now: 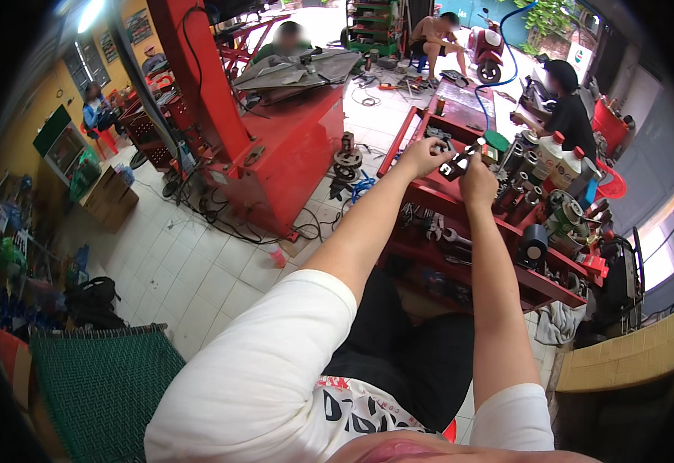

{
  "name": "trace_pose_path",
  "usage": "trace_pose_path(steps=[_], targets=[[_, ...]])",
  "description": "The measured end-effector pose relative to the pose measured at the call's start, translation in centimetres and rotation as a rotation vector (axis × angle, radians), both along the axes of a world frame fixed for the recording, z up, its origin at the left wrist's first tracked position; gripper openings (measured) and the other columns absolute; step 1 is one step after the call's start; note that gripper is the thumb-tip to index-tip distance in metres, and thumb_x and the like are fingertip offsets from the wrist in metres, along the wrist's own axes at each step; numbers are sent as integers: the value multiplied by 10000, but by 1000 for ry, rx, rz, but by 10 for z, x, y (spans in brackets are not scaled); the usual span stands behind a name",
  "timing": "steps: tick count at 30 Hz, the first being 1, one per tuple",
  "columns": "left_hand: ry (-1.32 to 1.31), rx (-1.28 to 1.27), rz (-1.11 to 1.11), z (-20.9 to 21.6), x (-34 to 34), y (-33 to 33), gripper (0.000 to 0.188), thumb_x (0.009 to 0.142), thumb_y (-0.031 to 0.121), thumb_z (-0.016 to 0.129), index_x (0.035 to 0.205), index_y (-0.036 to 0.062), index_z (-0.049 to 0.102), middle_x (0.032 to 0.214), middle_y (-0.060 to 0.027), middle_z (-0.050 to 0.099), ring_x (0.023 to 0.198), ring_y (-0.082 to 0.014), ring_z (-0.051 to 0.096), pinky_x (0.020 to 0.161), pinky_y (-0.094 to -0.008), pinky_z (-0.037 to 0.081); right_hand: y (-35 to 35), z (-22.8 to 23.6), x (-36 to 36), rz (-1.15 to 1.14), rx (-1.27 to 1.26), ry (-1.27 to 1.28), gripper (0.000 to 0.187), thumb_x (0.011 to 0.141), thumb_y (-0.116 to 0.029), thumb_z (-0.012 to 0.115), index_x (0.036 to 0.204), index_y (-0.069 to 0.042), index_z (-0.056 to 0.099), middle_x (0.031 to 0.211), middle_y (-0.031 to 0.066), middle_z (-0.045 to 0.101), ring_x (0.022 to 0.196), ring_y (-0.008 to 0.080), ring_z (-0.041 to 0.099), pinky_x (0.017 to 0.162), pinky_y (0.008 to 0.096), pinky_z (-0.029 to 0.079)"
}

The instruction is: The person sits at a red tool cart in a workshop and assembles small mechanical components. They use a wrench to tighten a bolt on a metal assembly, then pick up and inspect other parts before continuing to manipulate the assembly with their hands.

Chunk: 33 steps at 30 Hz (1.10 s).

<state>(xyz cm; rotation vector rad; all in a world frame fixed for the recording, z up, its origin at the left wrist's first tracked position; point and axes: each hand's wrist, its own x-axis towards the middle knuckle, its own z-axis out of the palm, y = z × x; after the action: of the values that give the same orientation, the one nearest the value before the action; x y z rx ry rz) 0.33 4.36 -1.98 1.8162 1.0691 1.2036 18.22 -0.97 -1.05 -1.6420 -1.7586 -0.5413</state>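
Note:
Both my hands are raised over a red tool cart (pixel 422 123). A small black part with shiny metal faces (pixel 454 167) sits between them; its exact kind is too small to tell. My right hand (pixel 478 184) is closed around its right side, thumb upward. My left hand (pixel 425 159) is curled in a pinch at its left, and whatever lies between those fingertips is too small to make out. Below my hands, several wrenches (pixel 451 236) lie on the cart's lower shelf.
Bottles with red caps (pixel 559 158), spray cans and tins crowd the cart's right side. A red lift post (pixel 198 85) and a red cabinet (pixel 290 154) stand left. Cables (pixel 236 228) cross the tiled floor. A co-worker in black (pixel 572 116) is at right; other people sit farther back.

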Motion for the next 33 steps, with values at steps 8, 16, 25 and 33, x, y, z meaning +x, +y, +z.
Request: trace_pose_path(steps=[8, 16, 25, 33], targets=[[-1, 42, -93, 3, -5, -5, 370, 952, 397, 698, 1145, 85, 739, 973, -98, 768, 911, -207, 728, 842, -331, 550, 4, 0, -2, -65, -126, -38, 124, 894, -154, 608, 990, -81, 580, 789, 157, 728, 762, 362, 739, 666, 489, 576], [227, 167, -86, 13, 2, -25, 382, 1001, 269, 621, 1310, 46, 648, 1152, -207, 718, 1083, -324, 686, 952, -383, 513, 3, -1, 0, -77, -214, -100, 96, 893, -105, 591, 985, -76, 593, 846, 159, 746, 817, 348, 749, 700, 466, 582], [143, 184, -159, -4, 0, -2, 384, 978, 234, 635, 1301, 26, 656, 1177, -205, 722, 1089, -306, 700, 942, -369, 522, 5, -3, 0, -22, -114, -114, 63, 884, -107, 596, 945, -93, 602, 778, 134, 740, 734, 329, 749, 625, 456, 582], [-48, 173, -186, -12, 0, 13, 358, 1038, 217, 600, 1327, 9, 625, 1161, -156, 728, 1035, -201, 678, 941, -331, 511, 8, -4, 2, 68, -96, -88, 122, 838, -77, 615, 959, -82, 602, 748, 145, 708, 743, 352, 731, 639, 483, 568]])
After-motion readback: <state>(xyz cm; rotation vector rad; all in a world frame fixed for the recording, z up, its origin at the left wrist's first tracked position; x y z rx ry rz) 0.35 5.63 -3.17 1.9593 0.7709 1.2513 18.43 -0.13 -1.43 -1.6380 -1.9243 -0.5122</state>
